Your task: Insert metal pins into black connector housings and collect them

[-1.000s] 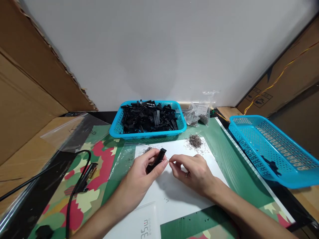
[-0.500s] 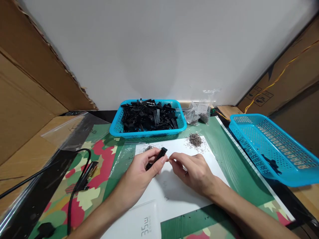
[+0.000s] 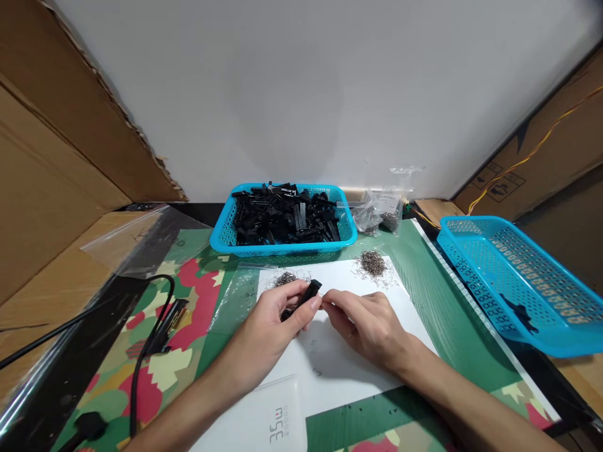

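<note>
A white sheet (image 3: 348,364) is laid over a glossy camouflage mat (image 3: 188,301), a plain wall behind. A slim black plastic connector (image 3: 304,297) is pinched by the left hand (image 3: 277,317); the right hand (image 3: 367,323) is closed beside it, fingertips pinched, contents too small to tell.

Brightness: even and fairly bright, soft indoor light from above.
Shadows: soft, faint shadow under the hands on the white sheet (image 3: 330,370); a darker one below the right blue basket (image 3: 518,282).
Glare: mild sheen on the clear plastic film (image 3: 141,245) at left.
Distortion: wide-angle bending at the edges; cardboard walls (image 3: 56,157) lean outward.
Focus: centre sharp, near corners slightly soft.
</note>
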The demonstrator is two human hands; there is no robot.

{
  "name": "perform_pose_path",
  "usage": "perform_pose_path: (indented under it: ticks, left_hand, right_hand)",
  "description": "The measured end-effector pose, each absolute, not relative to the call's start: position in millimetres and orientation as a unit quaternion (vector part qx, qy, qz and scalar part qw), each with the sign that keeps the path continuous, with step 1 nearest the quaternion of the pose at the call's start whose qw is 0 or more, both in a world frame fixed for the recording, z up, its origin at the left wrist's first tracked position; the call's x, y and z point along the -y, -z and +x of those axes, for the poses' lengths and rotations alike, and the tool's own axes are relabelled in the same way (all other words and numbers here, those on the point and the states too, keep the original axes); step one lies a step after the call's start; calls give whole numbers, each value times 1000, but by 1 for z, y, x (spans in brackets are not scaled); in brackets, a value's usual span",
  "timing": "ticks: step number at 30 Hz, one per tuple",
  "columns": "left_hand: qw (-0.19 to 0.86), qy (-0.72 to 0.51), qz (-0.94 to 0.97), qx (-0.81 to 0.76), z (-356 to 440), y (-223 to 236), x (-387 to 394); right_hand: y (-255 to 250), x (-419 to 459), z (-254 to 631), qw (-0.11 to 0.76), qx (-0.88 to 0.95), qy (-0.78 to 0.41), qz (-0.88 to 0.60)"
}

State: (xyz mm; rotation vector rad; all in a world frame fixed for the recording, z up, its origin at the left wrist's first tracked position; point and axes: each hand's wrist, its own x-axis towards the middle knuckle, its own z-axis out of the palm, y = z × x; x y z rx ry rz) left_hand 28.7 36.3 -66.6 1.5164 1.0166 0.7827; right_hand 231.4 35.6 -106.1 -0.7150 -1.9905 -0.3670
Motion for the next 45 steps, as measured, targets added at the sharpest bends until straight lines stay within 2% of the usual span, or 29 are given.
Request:
perform_pose_path:
  ticks: [5, 11, 17, 25, 29, 35, 40, 45]
  left_hand:
    - [630, -294, 575, -431, 31, 59, -39]
    - [659, -262, 545, -447, 31, 52, -37]
    - [684, -282, 522, -425, 28, 46, -30]
    - [734, -285, 492, -372, 25, 43, -30]
    - [730, -276, 485, -394, 27, 43, -27]
    - [719, -317, 471, -400, 31, 46, -28]
    - [674, -349, 540, -365, 32, 52, -25]
    - [599, -295, 619, -413, 31, 51, -17]
  right_hand:
    - [105, -35, 235, 426, 846, 185, -261]
    - [104, -31, 235, 410, 857, 197, -242]
    - [101, -28, 233, 486, 828, 84, -268]
    - [93, -26, 228, 540, 787, -102, -281]
    - [86, -21, 226, 553, 770, -142, -285]
    - [87, -19, 227, 564, 770, -115, -275]
    - [92, -22, 230, 554, 787, -46, -266]
    - [89, -24, 237, 517, 813, 8, -266]
